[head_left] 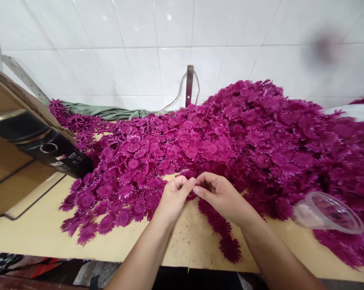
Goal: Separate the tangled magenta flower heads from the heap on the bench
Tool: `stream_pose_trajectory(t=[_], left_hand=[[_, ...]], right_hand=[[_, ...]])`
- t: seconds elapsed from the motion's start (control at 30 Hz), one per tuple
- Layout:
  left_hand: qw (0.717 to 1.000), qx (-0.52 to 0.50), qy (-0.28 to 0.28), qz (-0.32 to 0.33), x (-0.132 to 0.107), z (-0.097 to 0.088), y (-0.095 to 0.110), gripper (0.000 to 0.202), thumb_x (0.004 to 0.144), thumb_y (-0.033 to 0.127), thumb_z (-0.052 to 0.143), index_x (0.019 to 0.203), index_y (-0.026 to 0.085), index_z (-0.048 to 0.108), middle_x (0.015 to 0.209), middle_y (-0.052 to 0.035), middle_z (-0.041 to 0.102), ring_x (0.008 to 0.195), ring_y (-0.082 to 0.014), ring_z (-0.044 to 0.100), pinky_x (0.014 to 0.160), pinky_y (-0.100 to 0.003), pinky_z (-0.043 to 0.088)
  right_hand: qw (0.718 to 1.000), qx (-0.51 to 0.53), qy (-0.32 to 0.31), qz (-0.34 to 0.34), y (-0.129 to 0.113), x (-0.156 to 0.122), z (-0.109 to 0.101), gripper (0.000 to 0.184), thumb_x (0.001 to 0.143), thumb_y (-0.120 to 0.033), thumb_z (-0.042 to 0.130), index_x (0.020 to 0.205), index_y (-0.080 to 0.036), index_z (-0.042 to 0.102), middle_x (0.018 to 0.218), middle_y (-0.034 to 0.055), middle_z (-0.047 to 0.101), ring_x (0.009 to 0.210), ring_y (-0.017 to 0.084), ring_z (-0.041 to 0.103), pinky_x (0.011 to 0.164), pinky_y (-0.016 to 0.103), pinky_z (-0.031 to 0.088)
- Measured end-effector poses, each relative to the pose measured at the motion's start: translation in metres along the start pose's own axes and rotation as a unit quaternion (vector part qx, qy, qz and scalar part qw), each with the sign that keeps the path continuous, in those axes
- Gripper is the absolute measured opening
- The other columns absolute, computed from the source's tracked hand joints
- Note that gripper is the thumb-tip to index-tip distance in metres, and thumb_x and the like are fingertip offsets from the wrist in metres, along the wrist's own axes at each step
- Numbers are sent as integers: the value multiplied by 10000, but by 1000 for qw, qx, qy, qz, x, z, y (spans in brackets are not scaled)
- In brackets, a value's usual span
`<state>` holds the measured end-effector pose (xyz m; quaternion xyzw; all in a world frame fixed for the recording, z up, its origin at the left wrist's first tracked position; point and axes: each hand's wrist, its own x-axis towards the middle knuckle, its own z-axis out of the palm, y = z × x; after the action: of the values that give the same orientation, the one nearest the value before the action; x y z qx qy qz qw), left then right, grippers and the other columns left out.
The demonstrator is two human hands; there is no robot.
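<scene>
My left hand [176, 197] and my right hand [219, 196] meet fingertip to fingertip at the near edge of a large magenta flower heap [182, 141]. Thumb and forefinger are pinched together on each hand. Whatever lies between the fingertips is too small or hidden to name. Below my right hand a row of darker magenta flowers [219, 225] overlaps in a line and trails down the table toward its front edge. Whether this row connects to my fingers cannot be made out. The flowers are flat, with fringed petals.
A black bottle [63, 155] leans at the left by a cardboard box [6, 161]. At the right a clear plastic cup [329, 213] lies tipped among flowers on the table [115, 245]. Behind are green cloth [109, 110], a metal bracket [189, 86] and a white tiled wall [139, 28].
</scene>
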<state>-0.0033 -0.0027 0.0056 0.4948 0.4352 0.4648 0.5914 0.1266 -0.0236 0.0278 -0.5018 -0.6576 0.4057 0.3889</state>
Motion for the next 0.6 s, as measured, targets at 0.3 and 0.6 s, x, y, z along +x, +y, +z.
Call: stream_pose_trajectory(t=[0.3, 0.6], left_hand=[[998, 12, 32, 59, -9, 2, 11, 363, 649, 463, 644, 530, 177, 455, 532, 46, 391, 533, -93, 347, 535, -220, 314], [999, -41, -3, -19, -7, 0, 7, 302, 570, 413, 710, 652, 159, 568, 594, 24, 516, 572, -100, 443, 573, -226, 369]], right_hand=[[912, -208, 349, -46, 6, 18, -37, 127, 749, -191, 448, 625, -217, 449, 595, -5, 495, 579, 148, 458, 576, 282, 385], [904, -277, 312, -94, 5, 11, -47, 157, 783, -260, 505, 905, -178, 562, 912, 104, 591, 829, 217, 552, 754, 385, 448]])
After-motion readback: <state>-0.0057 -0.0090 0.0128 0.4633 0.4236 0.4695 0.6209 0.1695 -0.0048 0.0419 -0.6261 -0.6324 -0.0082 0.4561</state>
